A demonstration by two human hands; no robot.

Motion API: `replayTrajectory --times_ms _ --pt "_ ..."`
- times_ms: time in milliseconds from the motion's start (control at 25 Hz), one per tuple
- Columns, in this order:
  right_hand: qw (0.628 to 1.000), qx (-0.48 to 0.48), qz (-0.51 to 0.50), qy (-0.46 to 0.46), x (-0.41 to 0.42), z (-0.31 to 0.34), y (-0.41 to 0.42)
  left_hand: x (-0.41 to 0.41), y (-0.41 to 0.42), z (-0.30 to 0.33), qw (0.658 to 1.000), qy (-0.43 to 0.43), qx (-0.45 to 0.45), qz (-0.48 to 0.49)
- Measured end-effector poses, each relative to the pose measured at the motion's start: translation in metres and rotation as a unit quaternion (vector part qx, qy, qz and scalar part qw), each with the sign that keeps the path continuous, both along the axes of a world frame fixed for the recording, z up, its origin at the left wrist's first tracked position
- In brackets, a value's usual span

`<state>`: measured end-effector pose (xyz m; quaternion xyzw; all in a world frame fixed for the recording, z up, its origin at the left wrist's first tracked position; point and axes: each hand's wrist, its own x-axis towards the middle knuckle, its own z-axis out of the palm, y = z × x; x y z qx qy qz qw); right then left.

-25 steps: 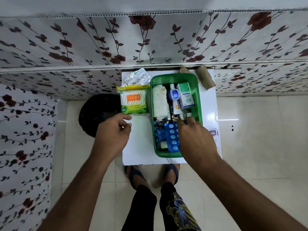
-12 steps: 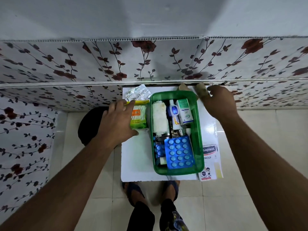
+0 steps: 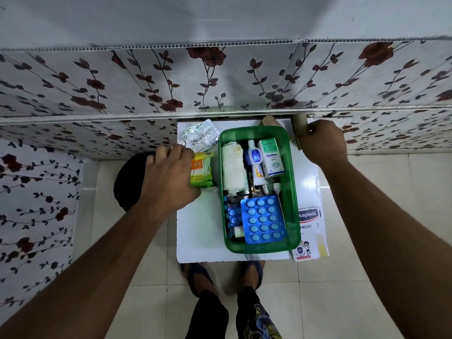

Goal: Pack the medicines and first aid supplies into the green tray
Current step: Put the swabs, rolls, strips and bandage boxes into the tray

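Note:
The green tray [image 3: 291,192] stands on a small white table [image 3: 198,231]. Inside lie a white gauze roll [image 3: 232,170], a small white bottle [image 3: 254,160], a green-and-white Optibex box [image 3: 271,157] and blue blister packs [image 3: 264,220]. My left hand [image 3: 168,177] is closed around a yellow-green pack of cotton swabs [image 3: 203,170] left of the tray. My right hand [image 3: 322,143] grips a tan bandage roll [image 3: 299,126] at the table's far right corner. A second tan roll [image 3: 267,121] lies behind the tray. A silver blister strip [image 3: 200,135] lies at the far left.
A plaster box [image 3: 310,231] lies on the table right of the tray, overhanging the edge. A floral-patterned wall [image 3: 220,89] rises just behind the table. A black round object [image 3: 129,182] sits on the tiled floor to the left. My feet [image 3: 220,272] stand under the near edge.
My left hand moved forward onto the swab pack and closed on it. My right hand left the tray, reached to the far right corner and closed on the tan roll.

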<state>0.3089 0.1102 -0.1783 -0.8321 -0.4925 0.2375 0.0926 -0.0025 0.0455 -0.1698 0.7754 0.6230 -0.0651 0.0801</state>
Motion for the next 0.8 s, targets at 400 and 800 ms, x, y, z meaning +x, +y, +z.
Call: replayTrajectory --times_ms 400,800 --pt "0.998 0.026 -0.038 0.051 -0.007 0.014 -0.040 0.003 -0.003 -0.014 0.996 -0.042 -0.072 0.037" --pt "0.989 0.074 -0.070 0.111 0.004 0.045 -0.065 0.001 -0.035 0.077 0.996 -0.077 -0.003 0.047"
